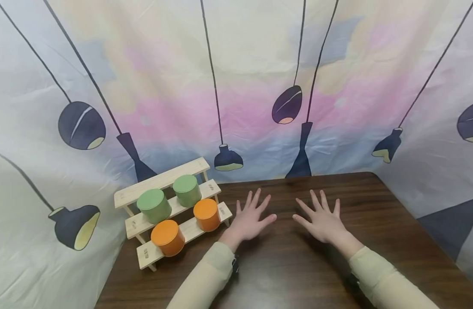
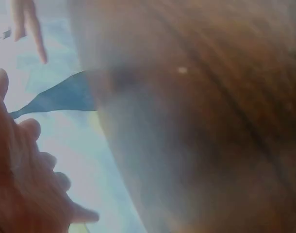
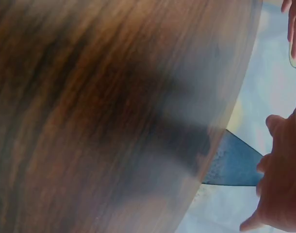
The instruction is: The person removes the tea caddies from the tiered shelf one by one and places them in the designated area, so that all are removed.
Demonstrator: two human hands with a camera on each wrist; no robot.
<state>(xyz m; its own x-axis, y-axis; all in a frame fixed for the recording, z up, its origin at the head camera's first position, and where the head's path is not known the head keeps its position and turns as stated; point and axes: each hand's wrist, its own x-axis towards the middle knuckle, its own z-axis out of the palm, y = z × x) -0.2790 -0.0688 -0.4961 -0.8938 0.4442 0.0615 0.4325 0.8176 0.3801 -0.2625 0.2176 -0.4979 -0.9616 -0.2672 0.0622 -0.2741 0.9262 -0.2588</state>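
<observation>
In the head view my left hand [image 1: 249, 221] is spread over the dark wooden table [image 1: 283, 274], palm down, fingers apart and holding nothing. My right hand [image 1: 324, 222] mirrors it to the right, fingers likewise spread. Just left of the left hand stands a three-step pale wooden rack [image 1: 165, 178]. Two green round tins, one left [image 1: 154, 206] and one right [image 1: 187, 190], sit on its middle step. On the lowest step are two orange round tins, one left [image 1: 168, 237] and one right [image 1: 207, 214]. Both wrist views show extended fingers above the table.
A fabric backdrop [image 1: 252, 98] printed with dark hanging lamps encloses the table at the back and sides. The rack's top step [image 1: 163, 180] bears no tin. The table's far edge runs close behind the fingertips, with a rounded corner [image 1: 371, 175] at the back right.
</observation>
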